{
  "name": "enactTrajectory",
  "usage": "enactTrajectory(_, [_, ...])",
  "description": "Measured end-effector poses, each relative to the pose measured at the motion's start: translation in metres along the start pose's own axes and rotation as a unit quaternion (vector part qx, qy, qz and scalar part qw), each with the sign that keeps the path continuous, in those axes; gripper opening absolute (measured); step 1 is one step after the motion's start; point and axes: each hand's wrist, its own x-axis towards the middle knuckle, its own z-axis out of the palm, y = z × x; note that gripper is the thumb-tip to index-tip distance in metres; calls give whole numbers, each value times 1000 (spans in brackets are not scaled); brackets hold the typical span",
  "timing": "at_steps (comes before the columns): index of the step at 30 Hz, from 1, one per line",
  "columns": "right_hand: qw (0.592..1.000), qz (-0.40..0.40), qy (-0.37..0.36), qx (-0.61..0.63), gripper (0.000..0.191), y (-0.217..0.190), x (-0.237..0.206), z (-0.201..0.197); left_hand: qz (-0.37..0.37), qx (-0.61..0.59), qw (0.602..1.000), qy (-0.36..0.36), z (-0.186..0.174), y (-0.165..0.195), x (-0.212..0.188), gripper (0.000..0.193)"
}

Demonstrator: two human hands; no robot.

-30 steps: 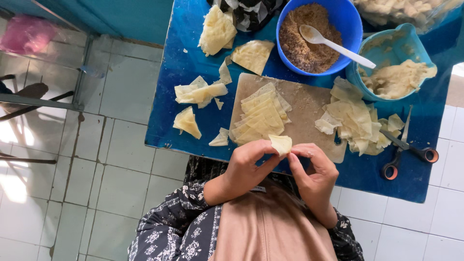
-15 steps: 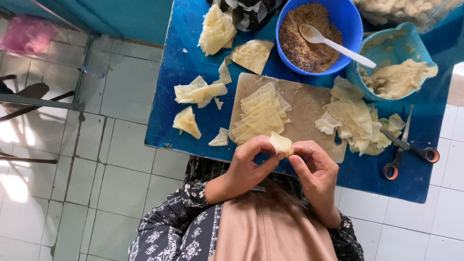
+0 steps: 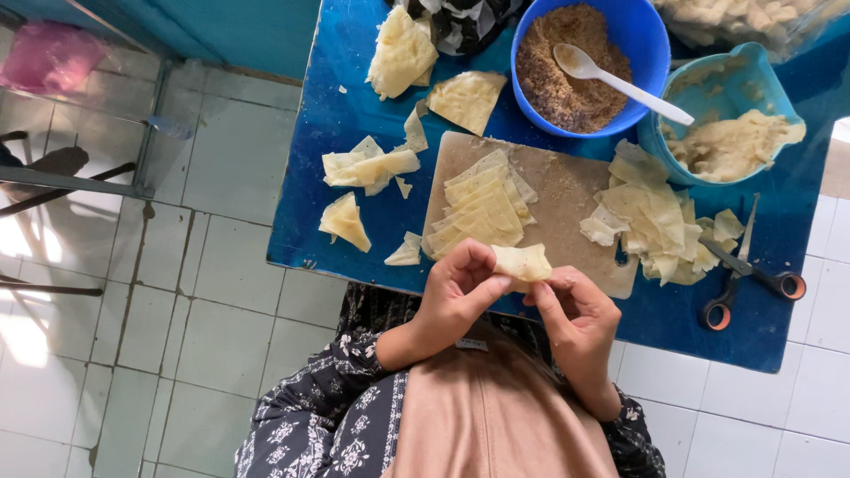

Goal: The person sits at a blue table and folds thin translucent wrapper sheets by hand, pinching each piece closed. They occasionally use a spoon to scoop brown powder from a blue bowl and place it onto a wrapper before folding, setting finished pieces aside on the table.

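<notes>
- Head view: since a second ago the left hand (image 3: 456,296) and right hand (image 3: 574,314) have stayed at the near edge of the blue table (image 3: 354,212), and the folded wrapper (image 3: 522,262) between them sits slightly more closed, its top edge tucked.
- Both hands are closed on the folded wrapper, pinching it with fingertips from either side, just above the near end of the cutting board (image 3: 567,190).
- The wrapper is pale yellow, thin and matte, folded into a small plump packet.
- A stack of cut wrapper strips (image 3: 478,208) lies fanned on the board.
- The blue bowl (image 3: 642,35) holds brown crumbly filling (image 3: 553,80) and a white spoon (image 3: 620,81).
- The light blue tub (image 3: 766,84) holds pale dough (image 3: 730,146).
- Scissors (image 3: 739,274) lie right of the board, beside loose wrapper scraps (image 3: 655,226).
</notes>
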Motion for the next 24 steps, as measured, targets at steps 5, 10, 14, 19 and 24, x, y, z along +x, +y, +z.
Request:
enactTrajectory(5, [999,18,-38,9,11,-2,2,0,-10,-6,1000,9,-6,-4,3,14])
enactTrajectory(10, [982,98,-49,151,27,-5,8,-4,-5,22,1000,-1,0,4,3,14])
enactTrajectory(14, [940,136,-66,306,26,0,10,-9,-44,10,998,-42,7,19,2,21])
enactTrajectory(19, [963,-3,20,270,26,12,8,-8,36,186,981,-49,8,38,2,36])
enactTrajectory(24, [991,-21,78,104,43,8,5,-7,68,256,964,-18,5,47,0,42])
